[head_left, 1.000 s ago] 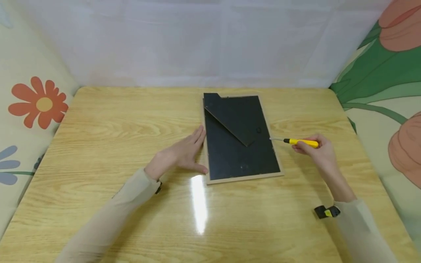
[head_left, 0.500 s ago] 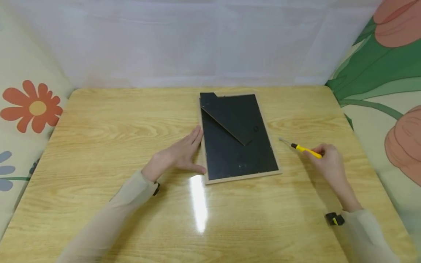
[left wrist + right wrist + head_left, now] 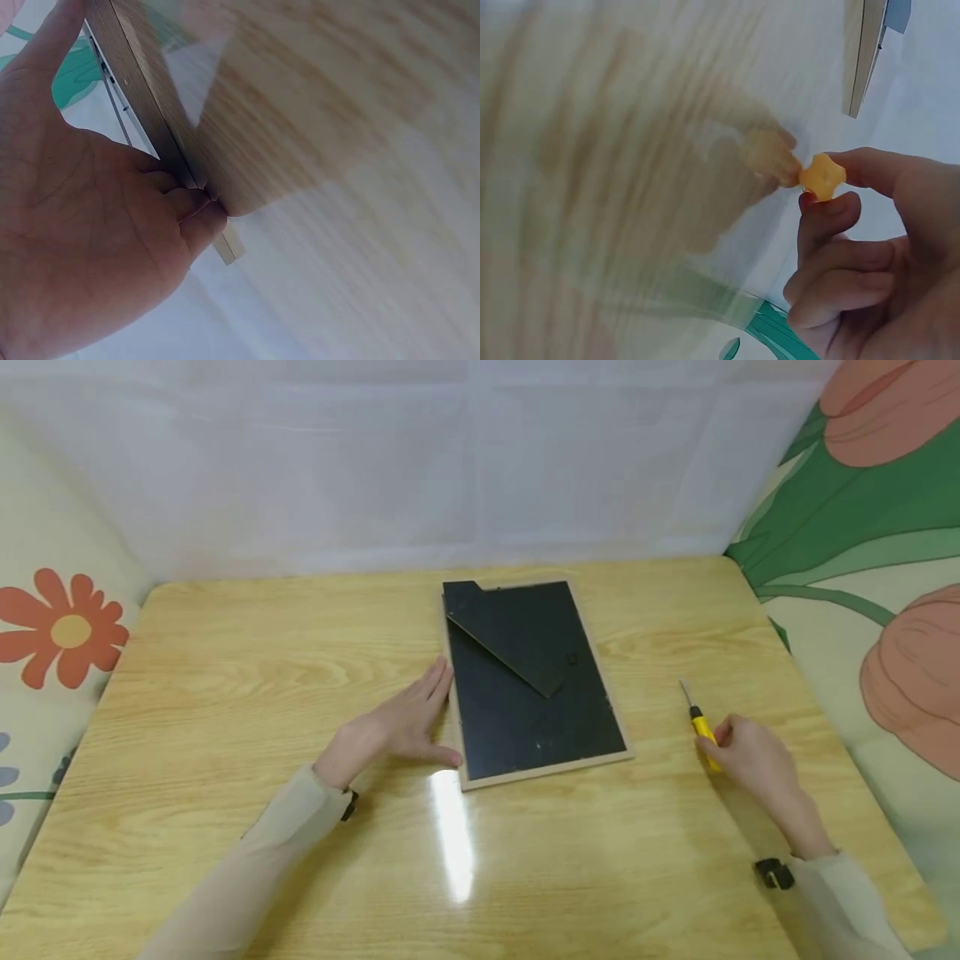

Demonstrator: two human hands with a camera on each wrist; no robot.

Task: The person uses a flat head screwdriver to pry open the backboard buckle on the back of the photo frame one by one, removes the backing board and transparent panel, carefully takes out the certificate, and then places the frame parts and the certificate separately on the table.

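Observation:
A picture frame [image 3: 536, 727] lies face down, its black backing and light wooden rim showing. Its folded black stand [image 3: 517, 635] slants across the upper part. Along the rim's left side rests my left hand [image 3: 393, 722], thumb spread toward the near corner; the left wrist view shows the fingers [image 3: 199, 217] against the wooden edge. To the right of the frame, apart from it, my right hand [image 3: 757, 760] pinches a yellow-handled screwdriver [image 3: 701, 727] between thumb and fingers. The shaft points away from me. In the right wrist view only the yellow handle's end [image 3: 823, 178] shows.
All of this is on a glossy wood-grain table [image 3: 262, 652]. A white cloth [image 3: 337, 468] hangs behind it. Flower-patterned panels [image 3: 862, 568] stand on both sides.
My right hand has drawn the screwdriver away from the frame's right rim, rightward and nearer to me, turning its tip from left to far. The left hand stays against the frame.

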